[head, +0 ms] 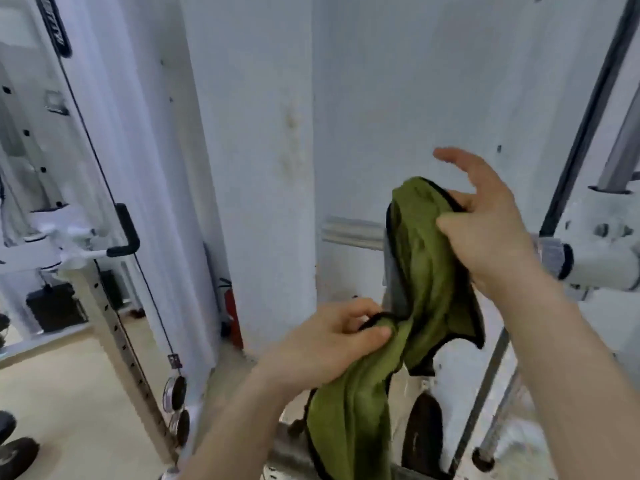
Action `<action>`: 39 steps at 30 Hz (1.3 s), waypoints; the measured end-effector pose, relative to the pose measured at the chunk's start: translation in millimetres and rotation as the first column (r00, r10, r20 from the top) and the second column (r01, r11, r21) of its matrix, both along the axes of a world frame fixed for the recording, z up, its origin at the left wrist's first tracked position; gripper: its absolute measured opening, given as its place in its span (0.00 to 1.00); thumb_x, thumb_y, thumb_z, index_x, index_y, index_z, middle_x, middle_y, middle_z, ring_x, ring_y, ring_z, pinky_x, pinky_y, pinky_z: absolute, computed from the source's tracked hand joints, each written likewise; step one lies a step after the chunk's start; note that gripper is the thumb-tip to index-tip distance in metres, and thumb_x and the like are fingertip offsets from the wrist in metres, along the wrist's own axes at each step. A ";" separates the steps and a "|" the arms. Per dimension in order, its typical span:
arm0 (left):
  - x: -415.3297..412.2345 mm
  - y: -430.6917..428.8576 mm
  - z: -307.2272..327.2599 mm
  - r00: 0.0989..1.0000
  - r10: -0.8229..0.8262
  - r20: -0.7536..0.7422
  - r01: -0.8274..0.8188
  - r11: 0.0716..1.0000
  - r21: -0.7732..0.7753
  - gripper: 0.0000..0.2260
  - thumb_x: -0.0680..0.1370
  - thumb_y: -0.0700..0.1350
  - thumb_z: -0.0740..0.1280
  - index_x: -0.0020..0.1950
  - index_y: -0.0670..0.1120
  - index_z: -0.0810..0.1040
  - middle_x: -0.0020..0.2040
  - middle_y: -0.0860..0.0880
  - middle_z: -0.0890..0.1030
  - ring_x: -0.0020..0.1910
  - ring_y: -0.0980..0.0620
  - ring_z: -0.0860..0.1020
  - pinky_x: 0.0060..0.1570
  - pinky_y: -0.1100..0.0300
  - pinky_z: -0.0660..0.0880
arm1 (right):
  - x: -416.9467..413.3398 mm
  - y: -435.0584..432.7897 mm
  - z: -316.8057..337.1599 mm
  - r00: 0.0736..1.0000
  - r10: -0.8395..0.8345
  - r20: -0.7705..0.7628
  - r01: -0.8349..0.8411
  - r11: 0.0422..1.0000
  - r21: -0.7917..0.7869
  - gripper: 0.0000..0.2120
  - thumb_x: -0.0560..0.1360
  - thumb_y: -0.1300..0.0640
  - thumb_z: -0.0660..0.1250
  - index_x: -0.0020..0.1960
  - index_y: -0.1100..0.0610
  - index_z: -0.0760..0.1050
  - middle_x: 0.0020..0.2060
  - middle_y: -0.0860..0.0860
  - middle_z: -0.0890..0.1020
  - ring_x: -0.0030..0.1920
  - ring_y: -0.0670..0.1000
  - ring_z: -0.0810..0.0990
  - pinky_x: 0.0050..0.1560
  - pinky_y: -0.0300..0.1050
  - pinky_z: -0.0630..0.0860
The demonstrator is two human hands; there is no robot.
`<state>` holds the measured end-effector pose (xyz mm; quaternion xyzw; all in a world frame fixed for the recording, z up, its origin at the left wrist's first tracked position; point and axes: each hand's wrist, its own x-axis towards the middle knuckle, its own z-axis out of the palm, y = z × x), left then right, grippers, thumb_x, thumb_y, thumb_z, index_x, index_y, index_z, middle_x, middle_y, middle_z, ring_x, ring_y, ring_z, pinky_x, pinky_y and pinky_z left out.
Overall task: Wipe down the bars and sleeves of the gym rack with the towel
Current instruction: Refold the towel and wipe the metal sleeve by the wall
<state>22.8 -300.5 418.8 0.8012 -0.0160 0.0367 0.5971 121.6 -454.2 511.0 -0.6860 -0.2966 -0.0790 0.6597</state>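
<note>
**Green towel wrapped over the bar sleeve, both hands on the cloth**

We see the green towel draped over the end of a grey bar sleeve at the right side of the white gym rack. The right hand pins the upper fold with thumb and lower fingers while its index finger points loose toward the wall; that grip is closed on the cloth. The left hand pinches the black-edged hem below, its grip also closed on the towel, and the tail hangs slack beneath.

We judge the towel light, soft and limp: it will bunch and slide rather than push, so holding it at two ends, as here, looks the sound way to draw it around the round steel. The sleeve itself seems rigid and smooth.

Room is tight. The pale wall stands just behind, the slanted dark rail and a chrome rod close in on the right. Open floor lies to the left.
</note>
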 end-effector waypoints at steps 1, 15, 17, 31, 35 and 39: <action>5.2 10.8 -6.0 0.997 -0.063 -0.040 0.066 0.995 0.071 0.10 0.79 0.54 0.65 0.59 0.54 0.77 0.50 0.40 0.82 0.47 0.43 0.81 0.57 0.47 0.77 | 7.4 2.1 -0.8 0.993 -0.069 -0.096 0.068 0.998 -0.016 0.27 0.73 0.74 0.62 0.62 0.46 0.75 0.40 0.52 0.84 0.32 0.48 0.81 0.30 0.39 0.77; 96.0 8.8 -5.8 0.887 -0.461 0.004 0.460 0.885 -0.073 0.22 0.70 0.54 0.75 0.62 0.58 0.72 0.53 0.52 0.82 0.48 0.52 0.83 0.50 0.54 0.80 | 11.6 -19.4 -49.1 0.875 -0.039 -0.483 0.151 0.969 0.195 0.19 0.73 0.76 0.56 0.50 0.59 0.80 0.36 0.55 0.83 0.33 0.51 0.80 0.34 0.42 0.80; 101.3 -12.3 -0.6 0.918 -0.382 0.104 0.381 0.924 0.030 0.09 0.76 0.49 0.69 0.55 0.51 0.79 0.46 0.51 0.84 0.44 0.55 0.83 0.48 0.54 0.80 | 8.6 -25.5 -56.3 0.901 -0.087 -0.425 0.190 0.960 0.206 0.15 0.73 0.71 0.65 0.55 0.58 0.79 0.41 0.56 0.83 0.39 0.54 0.82 0.40 0.44 0.81; 184.4 -58.7 37.4 0.925 -0.098 0.367 0.098 0.995 0.018 0.31 0.75 0.39 0.68 0.73 0.57 0.59 0.64 0.55 0.72 0.60 0.58 0.75 0.58 0.63 0.72 | 29.7 -61.7 -65.0 0.793 -0.486 -0.368 0.486 0.868 -0.098 0.08 0.77 0.58 0.67 0.49 0.61 0.82 0.44 0.57 0.86 0.46 0.55 0.85 0.47 0.48 0.82; 187.5 -74.6 21.6 0.811 -0.326 0.486 -0.035 0.801 0.597 0.33 0.73 0.42 0.65 0.77 0.47 0.58 0.76 0.48 0.61 0.74 0.51 0.61 0.73 0.56 0.59 | 67.0 -55.2 -34.8 0.836 -0.529 -0.146 0.506 0.846 -0.169 0.06 0.76 0.65 0.61 0.45 0.66 0.77 0.36 0.56 0.80 0.38 0.51 0.79 0.43 0.45 0.76; 187.5 -92.0 5.4 0.754 -0.156 0.638 -0.300 0.783 0.545 0.32 0.72 0.44 0.69 0.74 0.40 0.64 0.71 0.42 0.70 0.69 0.45 0.68 0.68 0.55 0.65 | 99.6 -50.0 -22.0 0.844 -0.519 -0.137 0.508 0.855 -0.110 0.07 0.76 0.65 0.59 0.46 0.68 0.74 0.36 0.55 0.77 0.38 0.49 0.75 0.43 0.45 0.74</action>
